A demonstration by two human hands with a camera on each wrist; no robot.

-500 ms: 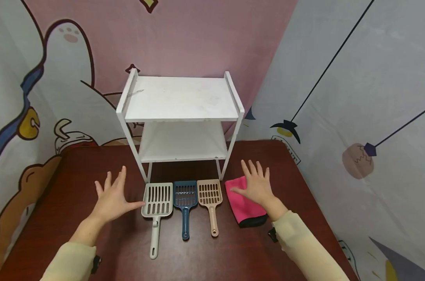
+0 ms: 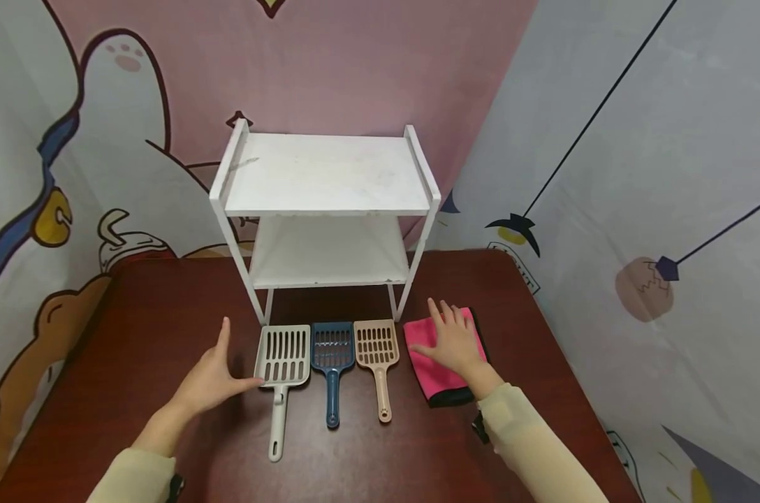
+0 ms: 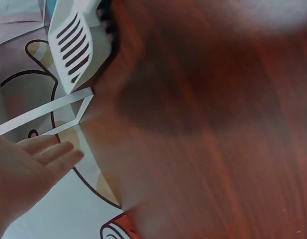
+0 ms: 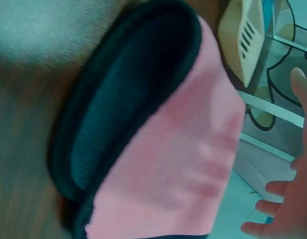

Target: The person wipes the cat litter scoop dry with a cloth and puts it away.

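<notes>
Three slotted litter scoops lie side by side with handles toward me: a pale grey scoop (image 2: 279, 419), a dark blue scoop (image 2: 332, 402) and a beige scoop (image 2: 382, 395). My left hand (image 2: 207, 381) holds nothing; its thumb stretches toward the grey scoop and overlaps its edge in the head view. To the right, a folded pink cloth (image 2: 433, 377) with black edging lies on the table. Over it hovers my right hand (image 2: 453, 344), fingers spread and grasping nothing. The right wrist view shows the cloth (image 4: 168, 164) below that hand.
A white two-tier shelf (image 2: 330, 175) stands at the back of the dark red-brown table (image 2: 166, 300), just behind the scoops. Cartoon-printed walls (image 2: 606, 140) close off the back and sides.
My left hand has turned and lowered a little, with its fingers drawn together. The right hand has shifted slightly left and down, leaving more of the cloth's right edge showing.
</notes>
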